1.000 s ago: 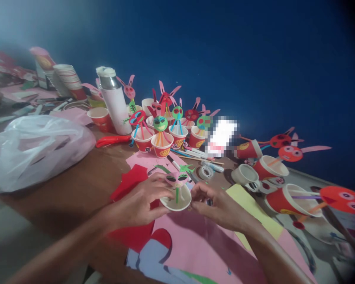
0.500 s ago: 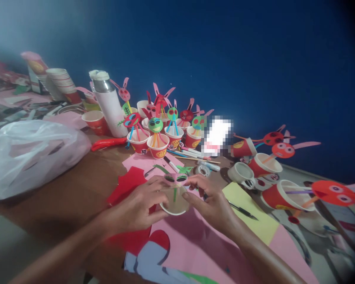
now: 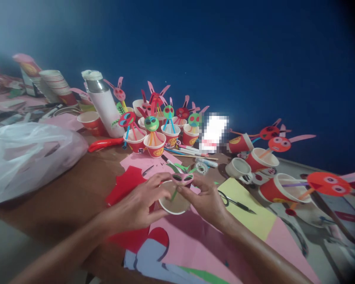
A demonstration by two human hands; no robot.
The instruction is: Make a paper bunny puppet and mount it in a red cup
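A white-lined paper cup (image 3: 179, 207) stands between my hands, its open mouth facing me. My left hand (image 3: 140, 199) is closed around the cup's left rim, with a finger reaching over the opening. Above the cup is a pink paper face (image 3: 182, 179) with dark, green-edged eyes and green strips like ears. A green stem (image 3: 174, 194) runs down from it into the cup. My right hand (image 3: 208, 199) pinches the face's right side between thumb and fingers; the fingertips behind it are hidden.
Behind stand several red cups (image 3: 155, 149) with paper rabbit faces, beside a white flask (image 3: 102, 104). A plastic bag (image 3: 35, 157) lies left. Pink paper (image 3: 195, 244), yellow paper (image 3: 242, 197) with a pen (image 3: 239, 204), and a white mug (image 3: 238, 169) are close by.
The pink face has tilted and shifted right over the cup, with my right hand now gripping its side. My left hand stays at the cup. The whole view has shifted slightly.
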